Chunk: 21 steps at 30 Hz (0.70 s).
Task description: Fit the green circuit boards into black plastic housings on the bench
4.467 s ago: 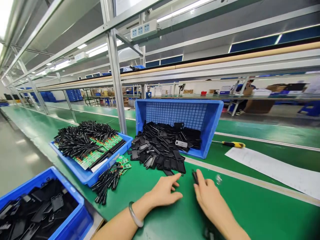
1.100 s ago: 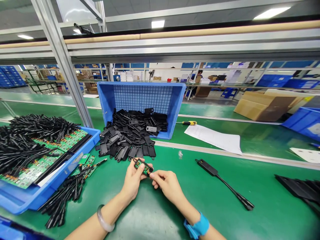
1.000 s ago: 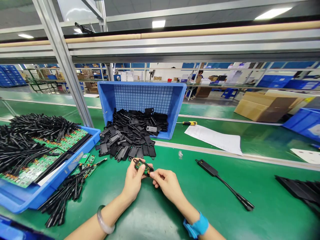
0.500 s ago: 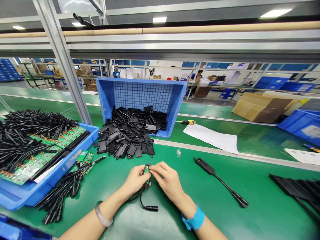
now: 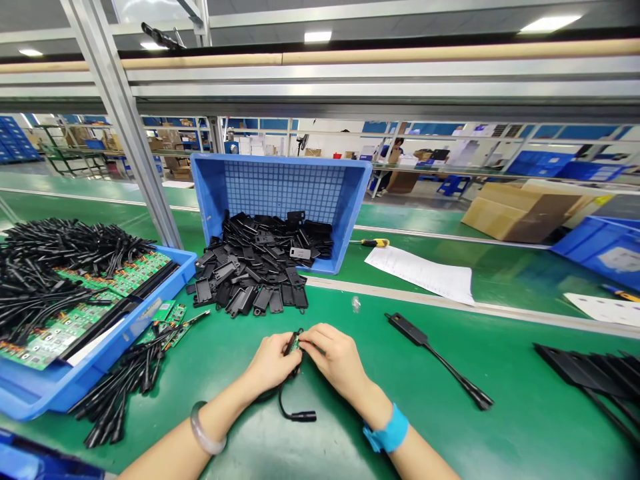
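My left hand and my right hand meet at the middle of the green bench mat. Together they pinch a small green circuit board, which is mostly hidden by my fingers. A black cable runs down from it and ends in a connector lying on the mat. Beyond my fingertips lies a heap of black plastic housings. A finished-looking black cable assembly lies to the right of my right hand, apart from it.
A blue tray at the left holds circuit boards and black cables, with more cables beside it. Behind the heap stands a tipped blue crate. Further right are a screwdriver, a paper sheet and flat black pieces.
My hands have come closer together and turned the board on edge. A black cable now hangs from it to the mat, ending in a connector. The view has shifted slightly.
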Motion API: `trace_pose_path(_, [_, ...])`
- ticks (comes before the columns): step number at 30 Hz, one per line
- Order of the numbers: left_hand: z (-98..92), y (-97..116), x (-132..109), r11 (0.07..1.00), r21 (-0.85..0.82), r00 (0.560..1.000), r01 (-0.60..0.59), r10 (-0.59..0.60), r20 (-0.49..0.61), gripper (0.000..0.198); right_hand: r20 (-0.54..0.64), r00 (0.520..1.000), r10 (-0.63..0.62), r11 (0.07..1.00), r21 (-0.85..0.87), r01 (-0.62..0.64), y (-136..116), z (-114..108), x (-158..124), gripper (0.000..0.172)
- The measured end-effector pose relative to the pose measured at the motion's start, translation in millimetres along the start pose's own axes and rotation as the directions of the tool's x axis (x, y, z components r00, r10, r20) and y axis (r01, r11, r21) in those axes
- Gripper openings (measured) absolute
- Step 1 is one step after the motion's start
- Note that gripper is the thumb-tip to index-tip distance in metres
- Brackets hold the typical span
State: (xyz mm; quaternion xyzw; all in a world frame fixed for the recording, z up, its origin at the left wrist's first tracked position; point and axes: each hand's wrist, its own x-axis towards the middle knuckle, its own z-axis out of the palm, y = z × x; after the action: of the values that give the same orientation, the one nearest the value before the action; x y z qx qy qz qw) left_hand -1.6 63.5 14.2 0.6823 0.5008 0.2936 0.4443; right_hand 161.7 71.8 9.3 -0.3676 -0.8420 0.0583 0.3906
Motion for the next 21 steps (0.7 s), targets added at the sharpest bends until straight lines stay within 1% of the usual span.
trace_pose_path(13, [-1.1, 1.5, -0.9, 0.997, 0.075, 1.000, -0.009, 0.010, -0.012, 0.012, -0.019, 0.999, -0.030, 0.999, -0.030, 0.029, -1.9, -0.6, 1.1, 0.028])
trace_pose_path(17, [-0.8, 1.6, -1.0, 0.996, 0.092, 1.000, -0.016, 0.018, -0.020, 0.013, -0.011, 1.000, -0.022, 0.999, -0.045, 0.021, -1.7, -0.2, 0.0, 0.027])
trace_pose_path(21, [-1.0, 1.7, -0.9, 0.995, 0.094, 1.000, -0.016, 0.018, -0.017, 0.014, -0.023, 0.999, -0.046, 0.997, -0.067, 0.045, -1.1, -0.2, -0.9, 0.027])
